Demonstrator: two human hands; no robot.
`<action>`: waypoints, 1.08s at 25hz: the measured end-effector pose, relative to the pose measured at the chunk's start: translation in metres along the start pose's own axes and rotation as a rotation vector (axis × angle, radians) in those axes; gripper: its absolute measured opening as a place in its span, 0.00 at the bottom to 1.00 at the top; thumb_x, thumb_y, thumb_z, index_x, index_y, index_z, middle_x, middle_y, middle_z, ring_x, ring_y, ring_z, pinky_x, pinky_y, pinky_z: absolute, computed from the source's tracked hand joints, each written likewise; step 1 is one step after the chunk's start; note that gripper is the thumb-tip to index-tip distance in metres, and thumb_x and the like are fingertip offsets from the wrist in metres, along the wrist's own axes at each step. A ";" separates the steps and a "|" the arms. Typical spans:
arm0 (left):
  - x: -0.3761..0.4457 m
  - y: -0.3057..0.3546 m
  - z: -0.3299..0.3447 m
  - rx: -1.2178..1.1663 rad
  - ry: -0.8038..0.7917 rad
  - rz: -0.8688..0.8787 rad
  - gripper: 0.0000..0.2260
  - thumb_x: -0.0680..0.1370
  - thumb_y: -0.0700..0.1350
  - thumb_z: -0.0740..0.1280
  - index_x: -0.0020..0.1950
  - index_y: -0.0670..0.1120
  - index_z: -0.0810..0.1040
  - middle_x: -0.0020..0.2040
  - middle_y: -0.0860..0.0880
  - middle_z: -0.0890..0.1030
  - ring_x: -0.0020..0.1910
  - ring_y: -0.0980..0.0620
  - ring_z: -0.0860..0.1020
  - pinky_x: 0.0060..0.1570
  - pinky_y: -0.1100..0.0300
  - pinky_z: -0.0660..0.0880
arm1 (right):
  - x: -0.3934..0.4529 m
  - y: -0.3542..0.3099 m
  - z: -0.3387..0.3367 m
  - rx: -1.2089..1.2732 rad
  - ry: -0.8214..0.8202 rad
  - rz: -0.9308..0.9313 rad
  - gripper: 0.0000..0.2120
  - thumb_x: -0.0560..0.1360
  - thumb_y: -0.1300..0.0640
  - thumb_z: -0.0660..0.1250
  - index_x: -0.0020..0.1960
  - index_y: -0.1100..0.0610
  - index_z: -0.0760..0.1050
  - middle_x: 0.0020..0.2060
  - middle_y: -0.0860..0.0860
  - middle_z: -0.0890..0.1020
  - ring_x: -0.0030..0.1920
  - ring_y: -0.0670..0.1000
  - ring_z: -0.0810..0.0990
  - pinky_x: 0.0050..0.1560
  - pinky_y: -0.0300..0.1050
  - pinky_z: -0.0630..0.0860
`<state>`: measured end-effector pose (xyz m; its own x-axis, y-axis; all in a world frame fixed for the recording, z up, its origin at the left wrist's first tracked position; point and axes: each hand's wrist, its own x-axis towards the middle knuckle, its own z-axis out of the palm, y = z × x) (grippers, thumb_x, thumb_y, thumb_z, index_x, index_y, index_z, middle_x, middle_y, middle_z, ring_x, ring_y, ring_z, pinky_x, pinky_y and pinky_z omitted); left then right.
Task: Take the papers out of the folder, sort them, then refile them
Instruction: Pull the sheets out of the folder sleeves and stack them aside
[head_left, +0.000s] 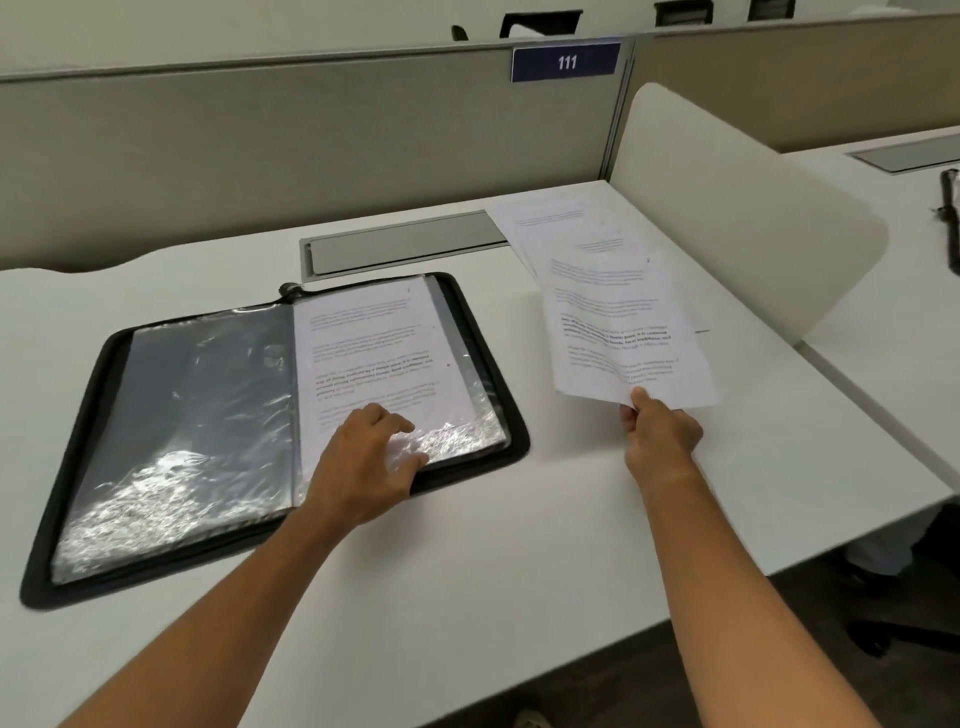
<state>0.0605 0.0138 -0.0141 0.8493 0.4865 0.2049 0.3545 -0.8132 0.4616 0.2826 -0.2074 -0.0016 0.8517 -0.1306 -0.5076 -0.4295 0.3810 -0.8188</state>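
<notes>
Right hand (658, 432): you're pinching the near edge of a printed sheet (621, 332) between thumb and fingers, holding it up off the table (519, 545), tilted away from you.
Left hand (363, 462): it rests on the bottom of the folder's right-hand page, fingers loosely bent and pressing on the plastic sleeve. Doesn't look like you're gripping anything with it.
Folder (270, 415): black zip-around one, lying open flat on the table to your left. The left side shows empty-looking shiny clear sleeves. The right side has a printed page (379, 358) inside a sleeve, text facing up.
Loose papers (561, 228): a small fanned pile lies on the table beyond the sheet you're holding, up against the white side divider (727, 218). The held sheet overlaps the near part of the pile from this angle, so can't tell if they're touching.
Cable tray lid (405, 244): grey flap set into the table just behind the folder.
Back panel (311, 145): beige partition behind the table, with a blue tag (566, 62) reading 111 at the top.
</notes>
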 end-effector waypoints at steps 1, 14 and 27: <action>0.006 0.002 0.002 0.014 0.000 0.002 0.16 0.72 0.52 0.74 0.56 0.46 0.80 0.53 0.50 0.78 0.54 0.49 0.75 0.55 0.54 0.73 | 0.018 -0.007 0.001 -0.068 0.025 -0.014 0.05 0.74 0.69 0.70 0.46 0.60 0.78 0.46 0.54 0.83 0.35 0.48 0.80 0.30 0.37 0.76; 0.030 0.012 0.022 0.168 -0.095 0.103 0.25 0.68 0.67 0.68 0.55 0.50 0.81 0.50 0.54 0.77 0.48 0.53 0.75 0.46 0.61 0.72 | 0.125 -0.058 0.046 -0.504 0.037 -0.131 0.18 0.74 0.61 0.74 0.61 0.62 0.74 0.49 0.52 0.79 0.32 0.50 0.82 0.49 0.51 0.84; 0.037 0.033 0.028 0.051 0.075 0.122 0.11 0.77 0.48 0.63 0.47 0.45 0.84 0.42 0.50 0.83 0.40 0.49 0.80 0.38 0.54 0.78 | 0.074 -0.030 0.055 -0.879 0.144 -0.504 0.35 0.72 0.58 0.68 0.75 0.60 0.57 0.69 0.63 0.62 0.66 0.64 0.64 0.63 0.55 0.71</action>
<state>0.1145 -0.0042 -0.0154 0.8563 0.4037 0.3221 0.2711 -0.8822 0.3851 0.3747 -0.1778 0.0005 0.9750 -0.2204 -0.0300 -0.1490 -0.5473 -0.8235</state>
